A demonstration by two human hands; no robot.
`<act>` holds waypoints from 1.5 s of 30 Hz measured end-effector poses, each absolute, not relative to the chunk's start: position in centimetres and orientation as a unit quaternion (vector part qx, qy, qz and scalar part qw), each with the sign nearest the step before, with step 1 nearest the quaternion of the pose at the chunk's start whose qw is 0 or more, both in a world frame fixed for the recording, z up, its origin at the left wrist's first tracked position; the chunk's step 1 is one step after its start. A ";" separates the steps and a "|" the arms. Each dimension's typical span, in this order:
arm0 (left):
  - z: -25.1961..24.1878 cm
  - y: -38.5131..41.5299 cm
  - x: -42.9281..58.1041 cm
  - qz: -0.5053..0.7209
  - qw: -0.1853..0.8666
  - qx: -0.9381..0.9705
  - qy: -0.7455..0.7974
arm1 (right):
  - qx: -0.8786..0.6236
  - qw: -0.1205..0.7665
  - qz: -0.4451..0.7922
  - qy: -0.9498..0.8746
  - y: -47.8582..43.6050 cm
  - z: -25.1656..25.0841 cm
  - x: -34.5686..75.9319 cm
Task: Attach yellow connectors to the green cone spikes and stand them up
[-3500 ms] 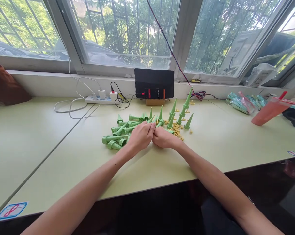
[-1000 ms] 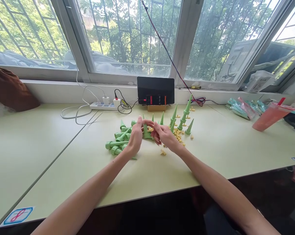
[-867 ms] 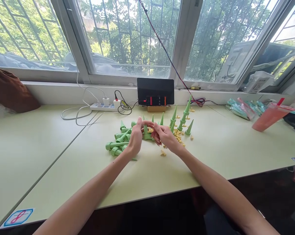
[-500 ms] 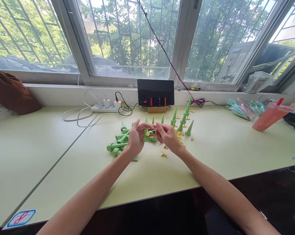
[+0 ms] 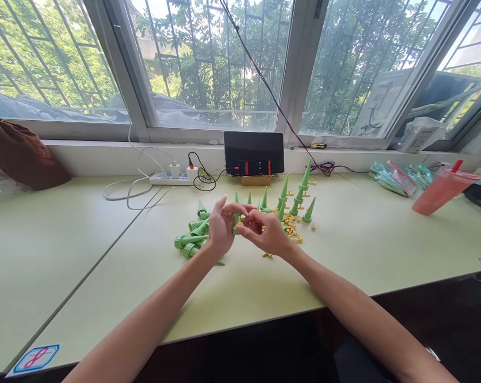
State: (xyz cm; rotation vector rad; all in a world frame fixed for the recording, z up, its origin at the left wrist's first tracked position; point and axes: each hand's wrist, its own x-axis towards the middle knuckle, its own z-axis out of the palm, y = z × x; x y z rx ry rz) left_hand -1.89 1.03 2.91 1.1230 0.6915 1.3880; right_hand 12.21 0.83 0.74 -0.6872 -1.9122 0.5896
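Observation:
My left hand point(image 5: 220, 229) grips a green cone-shaped spike point(image 5: 236, 217), held upright just above the pale green table point(image 5: 105, 276). My right hand point(image 5: 269, 234) is closed against the spike's base, fingers pinched on it; whether a small yellow piece is between them is hidden. A heap of green spikes point(image 5: 192, 239) lies left of my hands. Several green spikes point(image 5: 300, 194) stand upright behind my right hand. Small yellow pieces point(image 5: 291, 229) are scattered beside them, and one yellow piece point(image 5: 267, 255) lies under my right wrist.
A black tablet point(image 5: 254, 154) with a phone leans against the window sill. A white power strip point(image 5: 171, 177) with cables lies to its left. A brown bag point(image 5: 23, 154) sits far left. An orange drink cup point(image 5: 440, 189) and teal packets point(image 5: 396, 173) are at the right.
My hands lifted off the table with a green spike. My right hand closed in on the spike's base. A yellow piece now lies on the table below my hands.

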 end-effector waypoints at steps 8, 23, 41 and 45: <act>2.7 0.8 -0.9 0.638 0.507 0.471 0.338 | -0.344 0.484 0.162 -0.788 0.8 0.2 11.5; 1.0 0.5 -0.3 0.625 0.361 0.556 0.413 | -0.382 0.420 0.087 -0.819 0.6 -0.5 10.9; 0.9 0.3 -0.1 0.634 0.350 0.538 0.431 | -0.373 0.421 0.115 -0.819 0.5 -0.6 10.7; 1.7 0.4 -0.3 0.623 0.351 0.549 0.432 | -0.362 0.443 0.150 -0.806 0.7 -0.1 10.9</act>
